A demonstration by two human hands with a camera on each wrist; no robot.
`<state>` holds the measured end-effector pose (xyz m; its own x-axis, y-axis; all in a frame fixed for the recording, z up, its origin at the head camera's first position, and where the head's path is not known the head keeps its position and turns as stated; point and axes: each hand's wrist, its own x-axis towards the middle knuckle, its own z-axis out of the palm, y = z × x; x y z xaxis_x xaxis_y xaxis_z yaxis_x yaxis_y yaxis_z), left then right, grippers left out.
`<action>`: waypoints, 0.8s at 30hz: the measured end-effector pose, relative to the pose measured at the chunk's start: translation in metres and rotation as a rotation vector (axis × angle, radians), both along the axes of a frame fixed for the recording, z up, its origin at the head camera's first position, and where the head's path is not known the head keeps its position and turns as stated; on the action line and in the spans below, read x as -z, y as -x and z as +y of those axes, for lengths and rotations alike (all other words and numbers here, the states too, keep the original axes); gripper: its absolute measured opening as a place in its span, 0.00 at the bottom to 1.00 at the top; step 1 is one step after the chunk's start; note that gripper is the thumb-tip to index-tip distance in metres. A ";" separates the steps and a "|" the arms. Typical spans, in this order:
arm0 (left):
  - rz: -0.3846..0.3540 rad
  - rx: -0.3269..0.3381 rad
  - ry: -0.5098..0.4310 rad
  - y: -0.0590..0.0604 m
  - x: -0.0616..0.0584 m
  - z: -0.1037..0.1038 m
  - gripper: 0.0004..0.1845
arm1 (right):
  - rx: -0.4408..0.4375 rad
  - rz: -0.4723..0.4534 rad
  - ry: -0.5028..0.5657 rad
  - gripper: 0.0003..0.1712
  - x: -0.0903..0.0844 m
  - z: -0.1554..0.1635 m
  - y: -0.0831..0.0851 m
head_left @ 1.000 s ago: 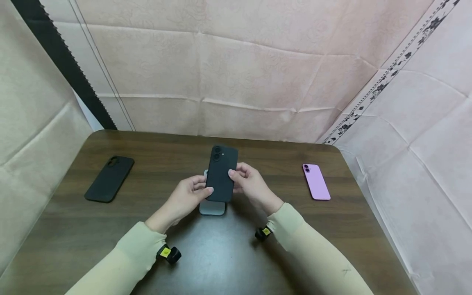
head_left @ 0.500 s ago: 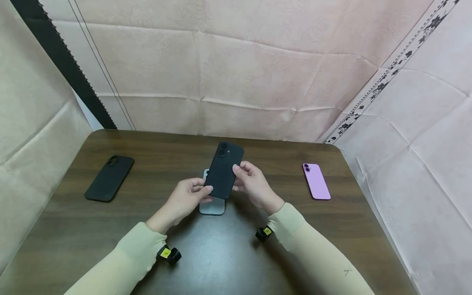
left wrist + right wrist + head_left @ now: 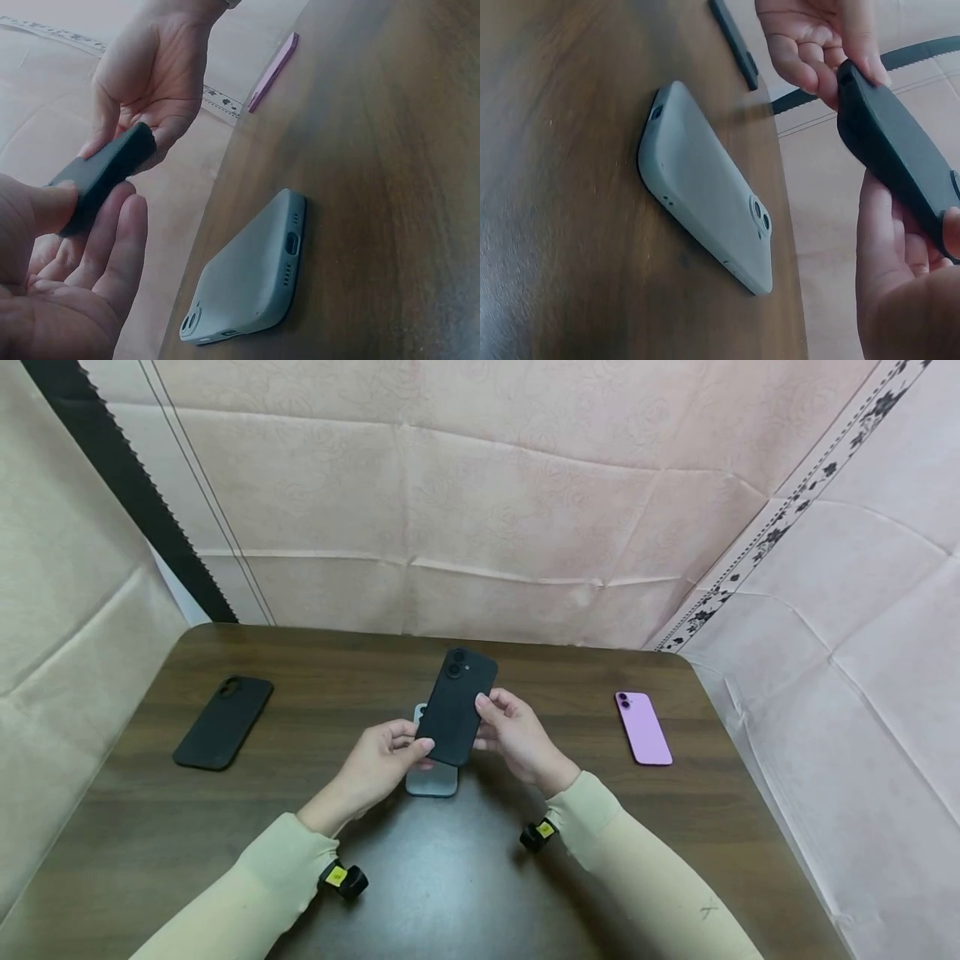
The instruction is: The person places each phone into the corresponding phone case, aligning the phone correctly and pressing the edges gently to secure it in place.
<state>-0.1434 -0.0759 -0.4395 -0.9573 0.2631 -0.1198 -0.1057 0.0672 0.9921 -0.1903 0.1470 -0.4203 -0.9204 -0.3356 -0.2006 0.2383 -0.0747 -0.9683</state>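
Fingers [image 3: 420,746] of both hands pinch the black phone [image 3: 455,706] above the bench [image 3: 150,827]; no readable branding, just yellow wrist tags [image 3: 337,875].

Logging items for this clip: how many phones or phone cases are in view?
4. A black one held by both hands above the table, a grey one lying under it, a black one at left, a purple one at right. None seems hidden.
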 end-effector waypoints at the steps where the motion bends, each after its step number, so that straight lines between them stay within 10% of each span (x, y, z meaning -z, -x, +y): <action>1: 0.003 0.009 0.002 0.000 0.000 -0.001 0.11 | -0.005 -0.008 0.009 0.16 0.000 0.000 0.000; 9: -0.026 0.092 0.031 0.002 0.000 -0.002 0.13 | -0.024 -0.058 0.006 0.17 0.005 0.003 0.000; 24: -0.005 -0.018 0.109 0.007 -0.007 -0.003 0.21 | -0.110 -0.016 -0.063 0.19 0.007 0.001 -0.005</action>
